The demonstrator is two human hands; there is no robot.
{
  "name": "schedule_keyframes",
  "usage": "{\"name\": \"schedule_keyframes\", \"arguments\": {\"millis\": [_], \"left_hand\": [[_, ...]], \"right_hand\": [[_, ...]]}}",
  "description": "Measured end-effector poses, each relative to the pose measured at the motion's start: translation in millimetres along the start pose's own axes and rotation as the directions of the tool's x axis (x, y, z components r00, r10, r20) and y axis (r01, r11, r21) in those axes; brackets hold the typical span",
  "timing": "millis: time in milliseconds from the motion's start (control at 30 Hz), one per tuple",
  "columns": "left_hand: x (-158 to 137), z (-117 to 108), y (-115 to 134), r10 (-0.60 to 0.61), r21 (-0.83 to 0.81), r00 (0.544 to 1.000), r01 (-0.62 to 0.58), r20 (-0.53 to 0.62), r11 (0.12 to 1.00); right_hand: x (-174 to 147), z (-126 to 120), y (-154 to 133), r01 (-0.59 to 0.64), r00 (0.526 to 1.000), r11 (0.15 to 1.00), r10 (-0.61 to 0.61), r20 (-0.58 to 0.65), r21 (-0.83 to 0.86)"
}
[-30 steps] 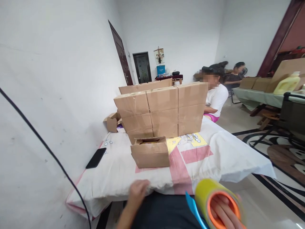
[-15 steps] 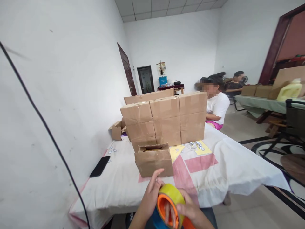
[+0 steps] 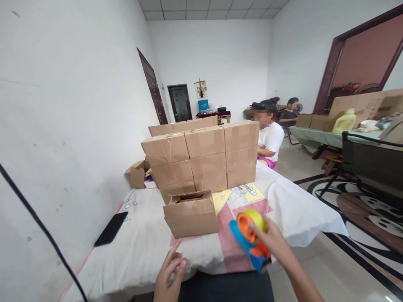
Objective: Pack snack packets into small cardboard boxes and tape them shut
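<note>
My right hand [image 3: 266,235] grips a tape dispenser [image 3: 242,237] with a blue and orange body and a roll of yellow tape [image 3: 258,219]. It is held over the right part of the near table edge, and motion blurs it a little. Near the front edge, my left hand [image 3: 172,268] holds nothing; its index finger points forward and the other fingers are loosely bent. Just beyond that fingertip stands a small cardboard box [image 3: 192,218] with its top flaps up. Something yellowish shows inside, too little to name.
Stacked cardboard boxes [image 3: 208,161] form a wall behind the small box. A black phone [image 3: 111,228] lies at the left on the patterned tablecloth [image 3: 141,243]. A person in a white shirt [image 3: 270,138] sits beyond the stack. At far right stands a dark chair [image 3: 362,159].
My hands have parted. The right one has carried the tape dispenser away to the right, while the left has let go and moved left. The view has turned slightly right.
</note>
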State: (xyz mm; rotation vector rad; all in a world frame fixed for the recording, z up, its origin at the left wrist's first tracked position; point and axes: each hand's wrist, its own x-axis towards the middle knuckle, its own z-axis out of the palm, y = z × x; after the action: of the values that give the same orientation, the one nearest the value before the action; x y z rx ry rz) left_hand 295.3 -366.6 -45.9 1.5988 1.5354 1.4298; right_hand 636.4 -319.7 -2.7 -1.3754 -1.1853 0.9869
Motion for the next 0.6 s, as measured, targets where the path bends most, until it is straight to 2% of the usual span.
{"name": "schedule_keyframes", "arguments": {"millis": [100, 167, 233, 333, 367, 433, 467, 500, 533, 567, 600], "left_hand": [[-8, -19, -2, -0.096, -0.02, 0.995, 0.096, 0.006, 0.995], [-10, -24, 0, -0.172, -0.069, 0.983, 0.177, 0.063, 0.982], [-11, -24, 4, -0.196, -0.106, 0.972, 0.209, 0.128, 0.972], [-10, -21, 10, -0.182, -0.099, 0.973, 0.197, 0.143, 0.975], [-9, -21, 13, -0.164, -0.076, 0.977, 0.176, 0.14, 0.982], [-5, -21, 20, -0.12, -0.019, 0.983, 0.124, 0.142, 0.992], [-3, -21, 25, -0.101, 0.001, 0.984, 0.102, 0.15, 0.995], [1, -22, 30, -0.088, 0.008, 0.984, 0.087, 0.156, 0.996], [5, -22, 37, -0.078, 0.006, 0.984, 0.077, 0.16, 0.997], [9, -21, 43, -0.07, -0.001, 0.983, 0.071, 0.17, 0.997], [13, -20, 49, -0.059, -0.009, 0.982, 0.061, 0.181, 0.998]], "right_hand": [[68, -31, -14, -0.056, 0.96, 0.956, -0.028, -0.277, -0.288], [106, -38, -16, -0.153, 0.932, 0.886, -0.018, -0.361, -0.438], [132, -38, -11, -0.211, 0.924, 0.842, 0.007, -0.381, -0.496], [146, -34, -4, -0.24, 0.917, 0.822, 0.018, -0.399, -0.515], [144, -32, -4, -0.243, 0.904, 0.813, -0.008, -0.427, -0.529], [133, -22, -7, -0.185, 0.868, 0.801, -0.139, -0.477, -0.57], [122, -14, -11, -0.096, 0.861, 0.802, -0.23, -0.454, -0.589], [109, -3, -18, 0.037, 0.87, 0.804, -0.318, -0.376, -0.593], [92, 10, -25, 0.204, 0.889, 0.8, -0.393, -0.236, -0.565], [73, 25, -35, 0.377, 0.892, 0.79, -0.451, -0.042, -0.483], [52, 40, -46, 0.51, 0.86, 0.778, -0.476, 0.186, -0.367]]}}
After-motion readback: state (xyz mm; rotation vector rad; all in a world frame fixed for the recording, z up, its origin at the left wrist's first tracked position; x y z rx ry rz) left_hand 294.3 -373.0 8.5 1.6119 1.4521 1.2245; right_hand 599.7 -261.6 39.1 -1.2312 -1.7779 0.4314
